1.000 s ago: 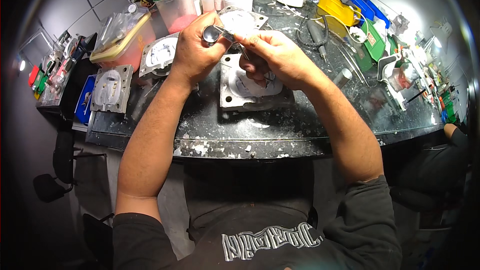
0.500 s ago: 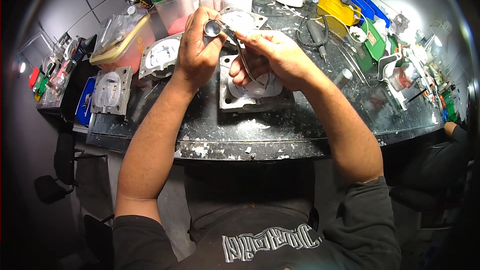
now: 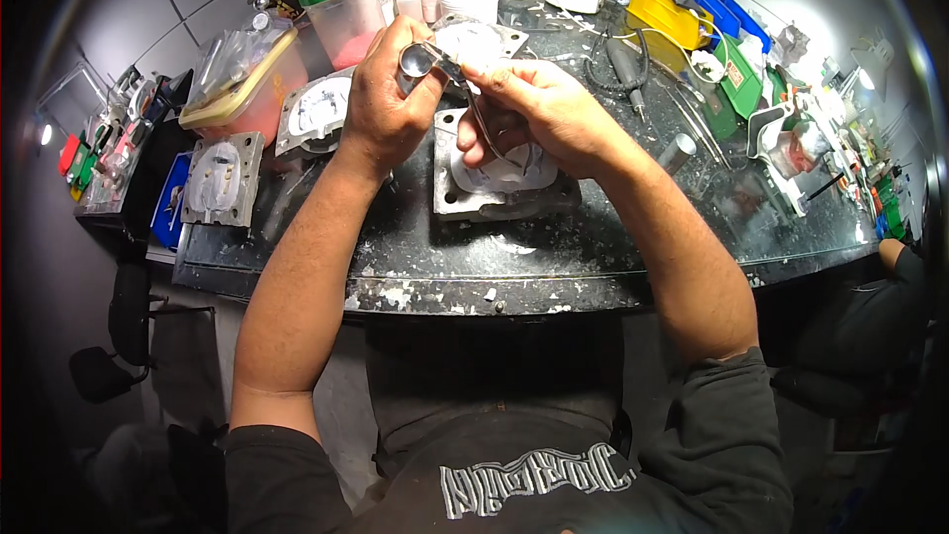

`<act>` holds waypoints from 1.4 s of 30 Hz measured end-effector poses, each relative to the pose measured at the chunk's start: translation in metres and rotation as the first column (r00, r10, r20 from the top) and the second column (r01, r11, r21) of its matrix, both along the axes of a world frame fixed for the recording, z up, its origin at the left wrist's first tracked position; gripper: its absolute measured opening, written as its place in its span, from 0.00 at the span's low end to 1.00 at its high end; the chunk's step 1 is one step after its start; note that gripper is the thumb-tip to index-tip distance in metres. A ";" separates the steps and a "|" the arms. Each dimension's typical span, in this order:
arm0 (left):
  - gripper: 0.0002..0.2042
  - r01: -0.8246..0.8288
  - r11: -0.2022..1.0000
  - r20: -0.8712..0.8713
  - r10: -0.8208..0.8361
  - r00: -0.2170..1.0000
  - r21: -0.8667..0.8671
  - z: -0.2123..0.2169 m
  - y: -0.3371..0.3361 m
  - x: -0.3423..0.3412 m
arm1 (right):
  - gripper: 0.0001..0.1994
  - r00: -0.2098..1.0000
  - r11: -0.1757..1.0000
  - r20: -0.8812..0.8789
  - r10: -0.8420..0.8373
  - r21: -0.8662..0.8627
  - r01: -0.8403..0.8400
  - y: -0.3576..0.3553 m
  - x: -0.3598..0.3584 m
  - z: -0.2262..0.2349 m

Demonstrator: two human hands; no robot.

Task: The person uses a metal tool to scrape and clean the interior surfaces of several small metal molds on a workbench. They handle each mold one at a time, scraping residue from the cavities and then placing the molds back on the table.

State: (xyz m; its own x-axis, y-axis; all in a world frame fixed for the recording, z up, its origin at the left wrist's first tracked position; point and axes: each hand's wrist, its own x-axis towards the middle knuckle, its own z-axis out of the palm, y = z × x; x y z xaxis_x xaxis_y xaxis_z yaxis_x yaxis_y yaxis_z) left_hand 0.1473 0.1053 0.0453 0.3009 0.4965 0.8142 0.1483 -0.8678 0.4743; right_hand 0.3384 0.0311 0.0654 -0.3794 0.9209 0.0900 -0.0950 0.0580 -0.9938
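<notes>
My left hand [image 3: 390, 104] is closed around a small cylinder [image 3: 415, 60] with a shiny round end facing up. Close beside it, my right hand [image 3: 539, 104] grips a slim curved metal tool [image 3: 483, 127] between thumb and fingers. The tool's upper end meets the cylinder's side near the left fingertips; its exact kind I cannot make out. Under my right hand lies a square metal flask half [image 3: 465, 206] filled with white plaster, partly hidden by the fingers. Another plaster-filled flask half [image 3: 321, 114] sits left of my left hand, and a third [image 3: 473, 38] behind both hands.
A flask half [image 3: 219, 178] with small tooth-like pieces lies at the left. Behind it stand a lidded plastic box [image 3: 242, 89] and a green-lidded jar [image 3: 346, 15]. At right are a rotary handpiece [image 3: 626, 74], thin metal tools [image 3: 697, 124] and a yellow bin [image 3: 667, 15].
The cylinder in my left hand has shifted slightly left and down. Both hands keep their grips and nearly the same places.
</notes>
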 end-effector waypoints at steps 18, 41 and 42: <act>0.08 -0.069 0.998 -0.080 0.069 0.994 -0.001 0.006 -0.005 -0.002 | 0.20 0.999 0.999 0.001 0.033 -0.009 -0.033 0.006 0.006 -0.003; 0.06 -0.097 0.981 -0.047 0.090 0.995 -0.171 0.002 -0.003 -0.002 | 0.20 0.987 0.992 -0.140 0.081 -0.089 -0.094 0.005 0.002 -0.005; 0.06 -0.092 0.982 -0.045 0.086 0.995 -0.166 0.002 -0.003 -0.002 | 0.20 0.987 0.991 -0.136 0.089 -0.089 -0.101 0.005 0.002 -0.004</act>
State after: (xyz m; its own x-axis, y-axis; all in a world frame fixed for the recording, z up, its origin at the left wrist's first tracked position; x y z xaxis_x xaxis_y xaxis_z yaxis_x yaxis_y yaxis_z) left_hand 0.1452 0.1026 0.0474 0.2782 0.6510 0.7063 0.2414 -0.7591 0.6045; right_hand 0.3408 0.0364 0.0610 -0.4563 0.8879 0.0582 -0.2254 -0.0521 -0.9729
